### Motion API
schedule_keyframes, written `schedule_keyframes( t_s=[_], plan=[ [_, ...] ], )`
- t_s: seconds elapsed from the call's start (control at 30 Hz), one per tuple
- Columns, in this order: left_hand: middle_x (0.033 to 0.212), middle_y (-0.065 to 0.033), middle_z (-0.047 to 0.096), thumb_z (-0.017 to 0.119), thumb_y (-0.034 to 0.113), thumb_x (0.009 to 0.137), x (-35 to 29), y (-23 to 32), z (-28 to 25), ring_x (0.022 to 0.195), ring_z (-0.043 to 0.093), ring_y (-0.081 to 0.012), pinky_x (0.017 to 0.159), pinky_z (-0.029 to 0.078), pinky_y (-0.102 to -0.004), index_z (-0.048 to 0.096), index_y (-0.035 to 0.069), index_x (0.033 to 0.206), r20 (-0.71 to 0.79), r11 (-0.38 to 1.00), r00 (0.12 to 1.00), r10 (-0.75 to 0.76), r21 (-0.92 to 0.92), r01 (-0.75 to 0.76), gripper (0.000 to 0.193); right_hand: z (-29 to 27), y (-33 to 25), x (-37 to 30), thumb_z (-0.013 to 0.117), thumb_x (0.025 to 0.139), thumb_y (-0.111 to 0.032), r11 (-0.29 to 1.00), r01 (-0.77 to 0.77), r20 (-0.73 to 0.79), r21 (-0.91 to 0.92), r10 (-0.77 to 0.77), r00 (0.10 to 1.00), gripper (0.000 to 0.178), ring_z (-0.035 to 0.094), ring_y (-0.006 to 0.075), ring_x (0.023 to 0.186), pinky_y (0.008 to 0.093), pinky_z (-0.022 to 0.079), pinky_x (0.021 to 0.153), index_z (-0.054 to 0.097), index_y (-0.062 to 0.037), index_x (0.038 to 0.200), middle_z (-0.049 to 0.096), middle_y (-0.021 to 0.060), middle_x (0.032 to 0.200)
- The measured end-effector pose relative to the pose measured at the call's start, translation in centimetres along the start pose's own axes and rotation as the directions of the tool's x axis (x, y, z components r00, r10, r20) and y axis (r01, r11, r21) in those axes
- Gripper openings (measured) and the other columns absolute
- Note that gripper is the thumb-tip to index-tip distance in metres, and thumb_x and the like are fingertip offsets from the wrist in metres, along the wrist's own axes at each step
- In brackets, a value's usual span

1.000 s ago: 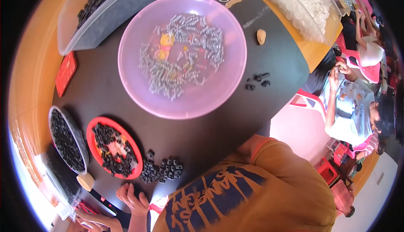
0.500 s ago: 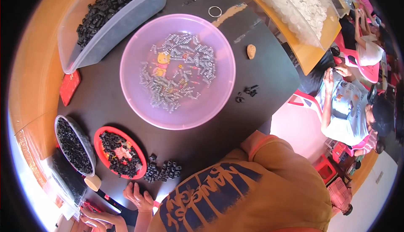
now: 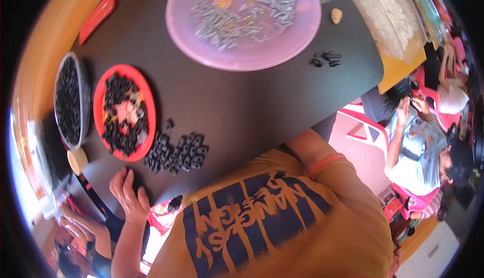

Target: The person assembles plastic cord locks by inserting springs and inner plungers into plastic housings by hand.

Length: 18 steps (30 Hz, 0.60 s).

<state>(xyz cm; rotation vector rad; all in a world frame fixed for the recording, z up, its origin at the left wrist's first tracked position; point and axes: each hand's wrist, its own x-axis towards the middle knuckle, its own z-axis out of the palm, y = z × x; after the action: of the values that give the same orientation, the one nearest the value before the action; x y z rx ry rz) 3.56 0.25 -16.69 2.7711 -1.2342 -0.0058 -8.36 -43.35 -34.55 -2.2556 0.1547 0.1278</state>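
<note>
My left hand [image 3: 130, 196] rests at the near table edge, just below the red plate [image 3: 151, 104]. Its fingers are apart, and nothing shows in them. Small black parts lie on that plate around a pink and white patch. Close to the hand, a cluster of loose black parts [image 3: 187, 153] is spread on the dark table [image 3: 237, 106]. Of my right arm, only the forearm [image 3: 308, 149] shows at the table edge; the hand itself is out of sight.
A purple basin [image 3: 242, 64] holds small silvery spring-like pieces. A grey bowl [image 3: 85, 96] of black parts stands left, beside a round tan piece [image 3: 77, 161]. A few black parts [image 3: 326, 58] and a tan lump [image 3: 337, 16] lie right. Other people sit at both sides.
The view has tilted down and turned, so the basin and plate sit higher in it and the big tub is mostly out. My left hand stays by the plate.
</note>
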Motion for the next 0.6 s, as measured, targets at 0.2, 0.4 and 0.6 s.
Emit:
schedule_keyframes(
  t_s=[0.2, 0.4, 0.6],
  plan=[
    [0.124, -0.0191, 0.052, 0.056, 0.015, 0.082, 0.1, 0.9, -0.2, 0.113, 0.048, -0.0383, 0.102, 0.034, -0.048, 0.055, 0.001, 0.123, -0.039, 0.999, 0.998, -0.044, -0.025, 0.043, 0.043, -0.7, -1.4, 0.6, 0.058, 0.09, -0.024, 0.992, 0.11, 0.003, -0.065, -0.11, 0.994, 0.028, 0.064, 0.0331, 0.091, 0.039, 0.05, 0.077, 0.064, -0.0039, 0.109, 0.068, 0.0142, 0.099],
    [0.124, -0.0187, 0.053, 0.059, 0.005, 0.081, 0.5, 0.7, 0.5, 0.116, 0.049, -0.036, 0.102, 0.037, -0.044, 0.055, 0.0, 0.124, -0.144, 0.979, 0.98, -0.14, -0.166, 0.116, 0.044, -1.2, -1.7, -1.8, 0.058, 0.09, -0.024, 0.988, 0.111, -0.011, -0.109, -0.112, 0.994, 0.028, 0.064, 0.0331, 0.09, 0.039, 0.05, 0.076, 0.064, -0.0038, 0.109, 0.068, 0.0141, 0.098],
    [0.126, -0.015, 0.056, 0.066, -0.001, 0.08, 5.3, 1.0, 0.7, 0.114, 0.053, -0.0301, 0.099, 0.039, -0.0392, 0.061, 0.005, 0.122, -0.312, 0.994, 0.949, -0.049, -0.112, 0.014, 0.043, -3.0, -1.6, -4.3, 0.058, 0.09, -0.024, 0.983, 0.061, -0.022, -0.172, -0.066, 0.998, 0.028, 0.064, 0.0331, 0.089, 0.039, 0.05, 0.076, 0.065, -0.0036, 0.108, 0.068, 0.0141, 0.097]
  ],
)
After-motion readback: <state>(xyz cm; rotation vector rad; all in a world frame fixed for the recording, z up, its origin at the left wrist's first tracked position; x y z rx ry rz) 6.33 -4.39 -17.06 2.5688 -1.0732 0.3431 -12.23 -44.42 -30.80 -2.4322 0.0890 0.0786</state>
